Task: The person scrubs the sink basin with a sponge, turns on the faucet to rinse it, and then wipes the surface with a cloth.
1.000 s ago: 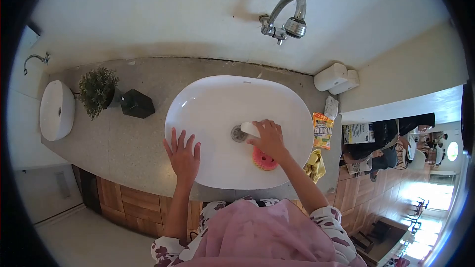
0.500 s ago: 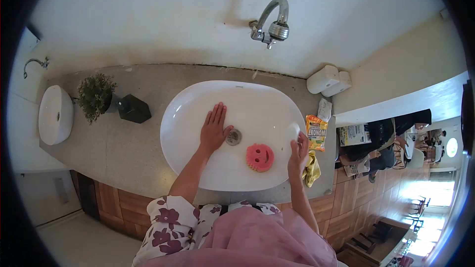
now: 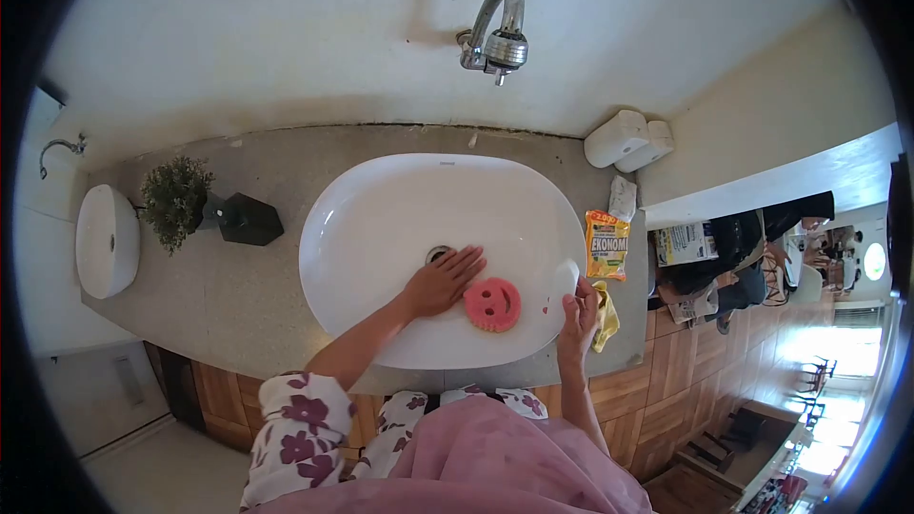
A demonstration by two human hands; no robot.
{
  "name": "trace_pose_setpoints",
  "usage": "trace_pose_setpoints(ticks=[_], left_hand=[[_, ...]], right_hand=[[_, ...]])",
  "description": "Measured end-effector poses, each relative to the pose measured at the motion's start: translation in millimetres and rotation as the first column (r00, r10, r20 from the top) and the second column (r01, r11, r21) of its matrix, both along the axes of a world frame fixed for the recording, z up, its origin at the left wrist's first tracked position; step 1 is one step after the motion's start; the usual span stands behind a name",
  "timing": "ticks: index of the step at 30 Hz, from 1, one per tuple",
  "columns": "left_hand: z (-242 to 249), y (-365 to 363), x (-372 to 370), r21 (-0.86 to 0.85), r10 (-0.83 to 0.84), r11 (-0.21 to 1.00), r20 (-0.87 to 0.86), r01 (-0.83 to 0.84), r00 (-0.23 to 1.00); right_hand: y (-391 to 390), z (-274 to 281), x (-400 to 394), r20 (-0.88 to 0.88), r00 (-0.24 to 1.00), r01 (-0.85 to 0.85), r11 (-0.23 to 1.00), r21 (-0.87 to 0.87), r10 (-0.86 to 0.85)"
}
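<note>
My left hand (image 3: 446,283) lies flat inside the white oval sink (image 3: 371,171), palm down with its fingers stretched to the upper right. It partly covers the metal drain (image 3: 436,253) and holds nothing. Just right of it sits a round pink smiley-face sponge (image 3: 492,306) on the basin floor. At the sink's right edge, my right hand (image 3: 579,316) is closed round the rim, thumb on the inner side. Beside that hand, a yellow cloth (image 3: 605,316) lies on the counter, below a yellow-orange EKONOMI packet (image 3: 606,246).
A chrome faucet (image 3: 502,33) juts from the wall above the sink. Left on the counter (image 3: 228,300) stand a dark green bottle (image 3: 250,220), a potted plant (image 3: 178,200) and a second basin (image 3: 108,243). White containers (image 3: 619,140) stand at right; a seated person (image 3: 733,252) is beyond.
My left hand has moved down and right, from left of the drain to over its lower edge, near the sponge. My right hand stays at the rim. The view has shifted slightly.
</note>
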State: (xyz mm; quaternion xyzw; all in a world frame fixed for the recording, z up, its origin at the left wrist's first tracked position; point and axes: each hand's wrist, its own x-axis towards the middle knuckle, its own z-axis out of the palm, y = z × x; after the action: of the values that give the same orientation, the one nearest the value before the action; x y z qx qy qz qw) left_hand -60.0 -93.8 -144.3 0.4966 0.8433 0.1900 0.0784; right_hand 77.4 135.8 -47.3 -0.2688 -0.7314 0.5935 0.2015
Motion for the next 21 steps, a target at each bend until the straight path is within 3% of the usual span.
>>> trace_pose_setpoints(ticks=[2,6,8,10,12,14,15,17,18,21], left_hand=[[9,-29,6,-0.06,-0.152,0.987,0.0,0.152,0.988],[19,-82,-18,-0.132,-0.231,0.961,0.097,0.243,0.968],[20,-97,-41,-0.274,-0.195,0.942,0.022,0.193,0.981],[24,-99,-55,-0.268,0.106,0.952,-0.172,-0.15,0.979],[19,-87,-56,-0.195,0.203,0.956,-0.109,-0.221,0.973],[7,-65,-48,-0.066,0.386,0.909,-0.247,-0.413,0.889],[4,-50,-44,-0.067,0.385,0.909,-0.247,-0.412,0.889],[1,-17,-34,0.112,0.595,0.803,-0.091,-0.585,0.799],[-1,-5,-30,0.113,0.596,0.802,-0.09,-0.586,0.798],[-5,23,-7,0.045,0.35,0.936,-0.005,-0.349,0.937]], right_hand=[[-1,-3,-1,0.001,1.0,0.001,0.998,-0.056,-0.001],[-4,-5,-8,0.021,0.999,-0.045,0.999,-0.02,0.045],[-7,-1,-11,0.01,0.998,-0.055,0.998,-0.041,0.056],[-7,1,-11,0.001,0.997,-0.072,0.997,-0.039,0.072],[-7,-4,-10,-0.018,0.997,-0.074,0.995,-0.068,0.073],[-9,-6,-11,-0.042,0.996,-0.079,0.992,-0.1,0.075],[-12,-4,-12,-0.012,0.997,-0.074,0.994,-0.076,0.073],[-16,0,-13,0.022,0.997,-0.073,0.996,-0.05,0.074],[-17,1,-14,0.027,0.996,-0.086,0.995,-0.049,0.088],[-19,5,-15,0.034,0.995,-0.098,0.995,-0.035,0.099]])
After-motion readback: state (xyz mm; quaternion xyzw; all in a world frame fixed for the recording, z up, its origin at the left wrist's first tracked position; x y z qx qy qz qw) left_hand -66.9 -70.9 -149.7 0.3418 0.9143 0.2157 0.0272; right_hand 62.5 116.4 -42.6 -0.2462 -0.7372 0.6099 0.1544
